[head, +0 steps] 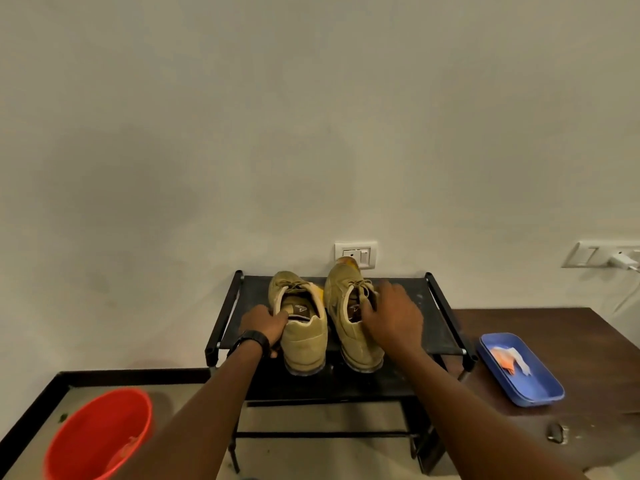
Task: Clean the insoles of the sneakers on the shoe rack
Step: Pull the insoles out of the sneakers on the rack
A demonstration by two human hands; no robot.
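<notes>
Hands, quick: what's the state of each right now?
Left hand: grips the left sneaker at its collar.
Right hand: on the right sneaker, blurred; grip cannot be told.

Dim warm light, soft wall shadows, wide-angle edge bending, slight blur

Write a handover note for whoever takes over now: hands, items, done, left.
Left hand grips the left sneaker at its collar. Right hand rests on the right sneaker; grip unclear, blurred.
Both sneakers stand on the shoe rack top shelf, heels toward the person. Cloth lies in the blue tray on the table, right; red bucket lower left.
Done: nothing visible; insoles still inside.
Left: pull and clean both insoles.
</notes>
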